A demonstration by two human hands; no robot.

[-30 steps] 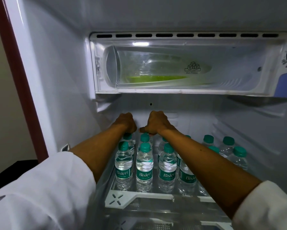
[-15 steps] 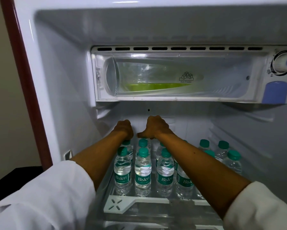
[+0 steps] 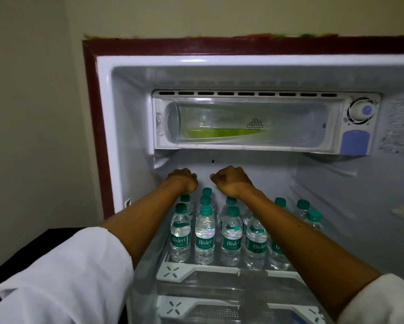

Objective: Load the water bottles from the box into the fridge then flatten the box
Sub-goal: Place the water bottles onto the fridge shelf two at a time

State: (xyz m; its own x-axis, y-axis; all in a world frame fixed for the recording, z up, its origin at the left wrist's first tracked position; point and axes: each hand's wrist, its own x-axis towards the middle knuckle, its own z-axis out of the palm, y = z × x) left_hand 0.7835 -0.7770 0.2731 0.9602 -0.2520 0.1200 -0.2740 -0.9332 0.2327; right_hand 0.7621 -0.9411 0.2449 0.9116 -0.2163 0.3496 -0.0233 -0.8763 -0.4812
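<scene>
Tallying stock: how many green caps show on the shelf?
10 caps: two far left, three in the next column, two in the third, three beyond the right arm. That arm, the left hand and the right hand may hide more.

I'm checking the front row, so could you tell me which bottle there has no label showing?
None of the fully visible ones: the four front bottles show Bisleri labels. The fifth, rightmost one is half hidden behind the right forearm.

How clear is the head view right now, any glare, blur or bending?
Head view: dim inside the fridge, front bottles sharp with readable labels, right wall sticker smeared, faint glare on the freezer flap, wide-angle bending at the fridge's frame; both hands' undersides hidden.
</scene>
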